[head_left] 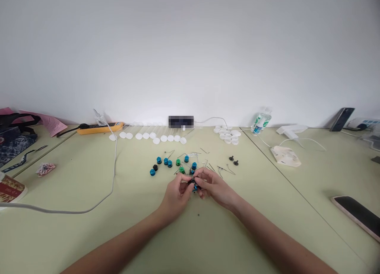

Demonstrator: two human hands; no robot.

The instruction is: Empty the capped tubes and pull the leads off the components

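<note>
My left hand (175, 193) and my right hand (218, 189) meet at the middle of the table, both closed on a small black part (191, 181). Fingertips hide much of it, so its kind is unclear. Something blue (195, 188) shows just below it, partly covered by the fingers. Beyond my hands lie small blue domed knobs (169, 163) with dark bases, green ones (178, 162) of the same shape, and a black one (155, 167). Thin bent metal wires (194, 155) are scattered around them. Two black pieces (236, 163) rest to the right.
White discs on thin stems (170, 138) line the wall, with more white discs (231, 135) bunched to their right. A white cable (115, 163) crosses the left side from an orange power strip (101, 128). At right are a bottle (261, 121), a whitish block (285, 156) and a phone (359, 216).
</note>
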